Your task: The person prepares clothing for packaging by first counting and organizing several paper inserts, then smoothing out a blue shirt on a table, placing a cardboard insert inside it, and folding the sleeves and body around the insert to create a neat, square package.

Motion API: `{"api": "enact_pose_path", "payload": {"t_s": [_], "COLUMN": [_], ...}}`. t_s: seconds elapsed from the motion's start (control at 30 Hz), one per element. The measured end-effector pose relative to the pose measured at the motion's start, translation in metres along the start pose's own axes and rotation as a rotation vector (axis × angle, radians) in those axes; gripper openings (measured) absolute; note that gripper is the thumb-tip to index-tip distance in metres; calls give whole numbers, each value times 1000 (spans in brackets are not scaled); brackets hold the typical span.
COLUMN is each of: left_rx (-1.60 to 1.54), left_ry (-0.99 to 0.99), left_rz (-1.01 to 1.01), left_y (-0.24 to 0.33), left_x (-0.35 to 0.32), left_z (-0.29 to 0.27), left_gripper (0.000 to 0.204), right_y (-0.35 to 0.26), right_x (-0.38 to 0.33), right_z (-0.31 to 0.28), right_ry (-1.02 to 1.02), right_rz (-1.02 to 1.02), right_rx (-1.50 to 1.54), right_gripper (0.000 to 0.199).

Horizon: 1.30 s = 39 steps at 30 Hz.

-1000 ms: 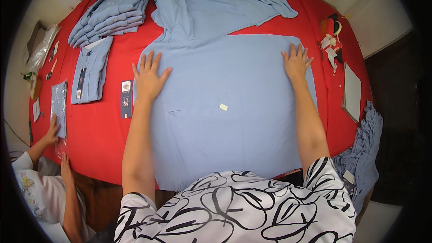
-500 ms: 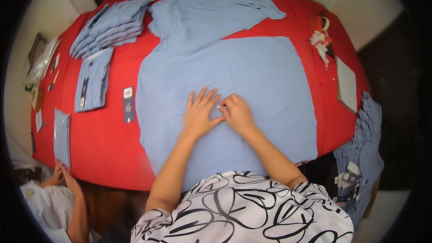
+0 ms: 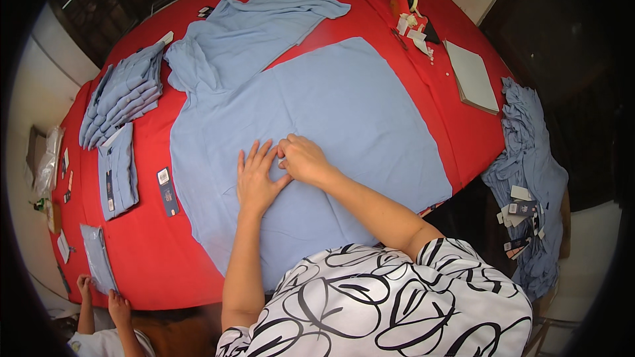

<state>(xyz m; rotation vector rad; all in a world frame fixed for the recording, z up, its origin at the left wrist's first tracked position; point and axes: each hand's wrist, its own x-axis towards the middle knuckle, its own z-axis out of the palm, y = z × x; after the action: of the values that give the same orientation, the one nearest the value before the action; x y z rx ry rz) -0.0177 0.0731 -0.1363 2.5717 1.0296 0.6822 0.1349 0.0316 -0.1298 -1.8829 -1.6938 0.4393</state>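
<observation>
- A small pale sticker [image 3: 282,163], only an edge of it showing, sits near the middle of a spread blue cloth [image 3: 360,106], pinched between the right hand's thumb and fingers.
- The right hand [image 3: 304,160] is the nearer one: the sticker lies at its fingertips, on its left side. The sticker's long axis is too hidden to tell.
- Flat and spread, the left hand [image 3: 256,185] rests on the blue cloth just beside, fingers pointing away from the wearer; its thumb reaches toward the right hand and is the closest obstacle.
- Beyond, a crumpled garment [image 3: 251,23] meets the blue cloth's upper left corner; whether the two are joined cannot be told.
- To the left on the red table [image 3: 155,274]: a dark tag [image 3: 168,192] near the blue cloth's edge, a folded shirt [image 3: 124,172], a stack [image 3: 126,92] and a bagged shirt [image 3: 99,258] between a co-worker's hands [image 3: 119,309].
- To the right, well apart: paper scraps [image 3: 418,36], a white pad [image 3: 471,76] and a hanging heap [image 3: 529,132].
</observation>
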Motion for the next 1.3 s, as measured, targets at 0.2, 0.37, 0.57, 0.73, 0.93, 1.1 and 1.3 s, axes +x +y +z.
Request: {"api": "enact_pose_path", "payload": {"t_s": [0.2,0.37,0.57,0.73,0.93,1.1,1.3], "left_rx": [12,28,11,14,22,18,2], "left_ry": [22,39,44,61,40,31,8], "left_rz": [26,31,35,18,12,-2,-14], "left_y": [-2,-3,-6,-5,-4,-5,-4], "left_x": [-1,-4,-5,-5,-3,-3,-1], "left_z": [3,1,3,3,1,1,0], "left_gripper": [65,62,59,58,60,62,64], "right_y": [4,8,33,37,39,38,38], "right_x": [1,-3,-16,-27,-19,-10,-2], "right_z": [1,-3,-7,-1,0,-8,-11], "right_ry": [-30,-49,27,217,233,190,87], "right_rz": [10,-32,-175,-421,-622,-792,-728], "right_rx": [-2,65,241,143,-52,-191,-145], "right_gripper": [13,9,7,11,16,21,15]}}
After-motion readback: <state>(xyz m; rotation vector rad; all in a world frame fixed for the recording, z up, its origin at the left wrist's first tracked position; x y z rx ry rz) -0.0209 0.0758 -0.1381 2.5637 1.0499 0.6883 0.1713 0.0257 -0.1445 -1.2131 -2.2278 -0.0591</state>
